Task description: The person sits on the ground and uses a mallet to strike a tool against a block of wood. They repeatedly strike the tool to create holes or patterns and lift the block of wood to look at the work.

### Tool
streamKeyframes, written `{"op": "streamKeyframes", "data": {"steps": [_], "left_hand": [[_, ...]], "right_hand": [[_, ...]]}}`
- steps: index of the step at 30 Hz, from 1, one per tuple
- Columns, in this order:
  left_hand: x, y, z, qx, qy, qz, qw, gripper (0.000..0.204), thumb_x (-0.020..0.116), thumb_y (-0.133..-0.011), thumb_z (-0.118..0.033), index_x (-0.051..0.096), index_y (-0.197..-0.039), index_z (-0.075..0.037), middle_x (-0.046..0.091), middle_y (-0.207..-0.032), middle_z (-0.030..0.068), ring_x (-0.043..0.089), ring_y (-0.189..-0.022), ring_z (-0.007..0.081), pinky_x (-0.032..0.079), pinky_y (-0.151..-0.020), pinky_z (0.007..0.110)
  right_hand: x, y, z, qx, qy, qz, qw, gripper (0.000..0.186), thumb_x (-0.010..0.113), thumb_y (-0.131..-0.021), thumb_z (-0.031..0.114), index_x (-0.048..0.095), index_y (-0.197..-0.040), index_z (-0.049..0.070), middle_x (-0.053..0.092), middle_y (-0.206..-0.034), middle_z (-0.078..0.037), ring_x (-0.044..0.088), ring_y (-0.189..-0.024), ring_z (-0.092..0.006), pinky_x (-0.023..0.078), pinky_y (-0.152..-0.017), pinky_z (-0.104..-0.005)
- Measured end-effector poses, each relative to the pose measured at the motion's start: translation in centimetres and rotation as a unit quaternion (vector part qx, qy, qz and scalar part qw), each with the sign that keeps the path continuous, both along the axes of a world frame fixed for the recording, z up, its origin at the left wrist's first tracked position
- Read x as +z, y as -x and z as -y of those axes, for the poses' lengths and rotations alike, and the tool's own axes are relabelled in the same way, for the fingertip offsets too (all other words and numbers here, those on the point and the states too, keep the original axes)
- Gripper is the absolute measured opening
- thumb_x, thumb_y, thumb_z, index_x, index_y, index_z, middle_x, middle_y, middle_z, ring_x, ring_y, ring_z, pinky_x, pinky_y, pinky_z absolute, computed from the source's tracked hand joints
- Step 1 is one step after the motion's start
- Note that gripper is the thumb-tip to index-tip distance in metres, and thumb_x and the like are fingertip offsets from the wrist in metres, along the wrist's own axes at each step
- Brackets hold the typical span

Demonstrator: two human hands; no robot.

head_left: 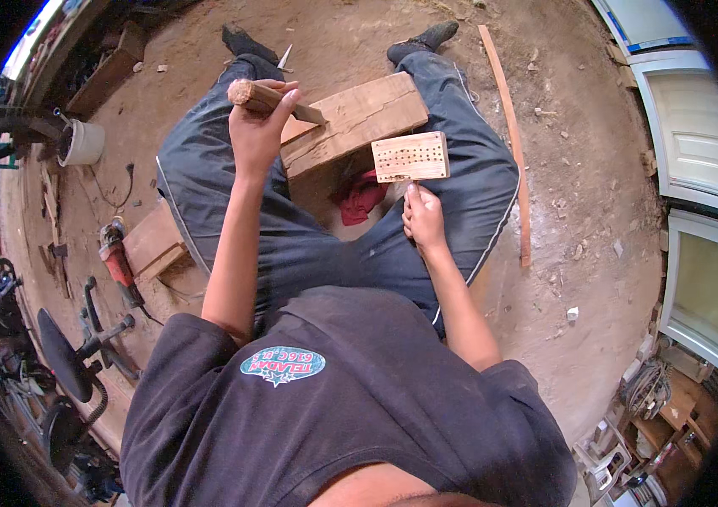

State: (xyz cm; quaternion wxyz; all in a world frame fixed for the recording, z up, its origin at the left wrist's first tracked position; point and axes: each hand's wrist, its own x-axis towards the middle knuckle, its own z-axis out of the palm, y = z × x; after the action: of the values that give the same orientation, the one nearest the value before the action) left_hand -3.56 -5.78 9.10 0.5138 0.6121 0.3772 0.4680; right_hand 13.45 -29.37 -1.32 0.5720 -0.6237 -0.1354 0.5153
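My left hand [259, 135] is wrapped round the thick wooden handle of a chisel [308, 113]. Its blade points right and reaches the top of a wooden beam [359, 118], which lies slantwise between my legs. To the right, my right hand [423, 218] grips the short handle of a wooden mallet [410, 157]. The mallet's pale rectangular head carries rows of dark holes or dots and is held apart from the chisel, over my right thigh. A red cloth [362, 199] lies below the beam, partly hidden.
Beyond my right leg lies a long wooden strip [507, 139]. On the left are a red angle grinder [115, 253], a wooden block [154, 241] and a white bucket [82, 142]. Window-like framed panels [701, 127] stand along the right side. Wood chips dot the dirt floor [583, 237].
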Motion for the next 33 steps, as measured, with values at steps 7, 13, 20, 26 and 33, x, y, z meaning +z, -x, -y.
{"op": "streamKeyframes", "data": {"steps": [7, 13, 20, 26, 33], "left_hand": [[-0.2, 1.8, 3.1, -0.005, -0.108, -0.045, 0.993, 0.017, 0.074, -0.085, -0.002, 0.065, -0.099, 0.001, 0.071, -0.104, 0.011, 0.066, -0.094, 0.0124, 0.052, -0.084, 0.026], [0.7, 3.0, 3.4, 0.121, 0.023, 0.085, 0.989, 0.019, 0.068, -0.09, -0.004, 0.061, -0.106, 0.003, 0.07, -0.106, 0.0151, 0.069, -0.096, 0.0188, 0.058, -0.079, 0.028], [1.2, 1.6, 2.9, 0.106, 0.012, 0.076, 0.991, 0.019, 0.07, -0.089, -0.006, 0.063, -0.104, 0.003, 0.07, -0.104, 0.0137, 0.069, -0.093, 0.0174, 0.056, -0.079, 0.027], [0.7, 0.4, 2.6, 0.068, -0.019, 0.004, 0.998, 0.014, 0.073, -0.087, -0.005, 0.068, -0.098, 0.003, 0.071, -0.096, 0.0081, 0.066, -0.085, 0.0106, 0.051, -0.078, 0.023], [0.2, 0.0, 2.4, 0.06, -0.038, -0.008, 0.997, 0.014, 0.074, -0.086, -0.005, 0.068, -0.097, 0.002, 0.071, -0.094, 0.0065, 0.064, -0.085, 0.0095, 0.051, -0.08, 0.023]], "right_hand": [[0.6, -0.2, 0.0, -0.013, 0.007, -0.064, 0.998, 0.035, 0.044, -0.104, 0.034, 0.043, -0.075, 0.016, 0.03, -0.052, 0.009, 0.026, -0.036, -0.0023, 0.019, -0.032, -0.0213], [0.4, 0.0, 0.0, -0.011, -0.004, -0.06, 0.998, 0.035, 0.045, -0.104, 0.035, 0.043, -0.074, 0.016, 0.03, -0.052, 0.009, 0.026, -0.036, -0.0024, 0.019, -0.032, -0.0215], [1.6, -0.2, -0.2, -0.005, 0.027, -0.07, 0.997, 0.039, 0.045, -0.104, 0.035, 0.04, -0.07, 0.016, 0.034, -0.053, 0.008, 0.03, -0.038, -0.0039, 0.024, -0.033, -0.023], [1.3, -0.1, -0.2, -0.013, 0.008, -0.077, 0.997, 0.036, 0.044, -0.104, 0.035, 0.042, -0.074, 0.015, 0.031, -0.053, 0.007, 0.026, -0.036, -0.0028, 0.019, -0.032, -0.0218], [1.0, -0.2, -0.2, -0.014, 0.012, -0.089, 0.996, 0.037, 0.044, -0.104, 0.036, 0.042, -0.074, 0.015, 0.032, -0.054, 0.007, 0.026, -0.037, -0.0026, 0.019, -0.032, -0.0214]]}}
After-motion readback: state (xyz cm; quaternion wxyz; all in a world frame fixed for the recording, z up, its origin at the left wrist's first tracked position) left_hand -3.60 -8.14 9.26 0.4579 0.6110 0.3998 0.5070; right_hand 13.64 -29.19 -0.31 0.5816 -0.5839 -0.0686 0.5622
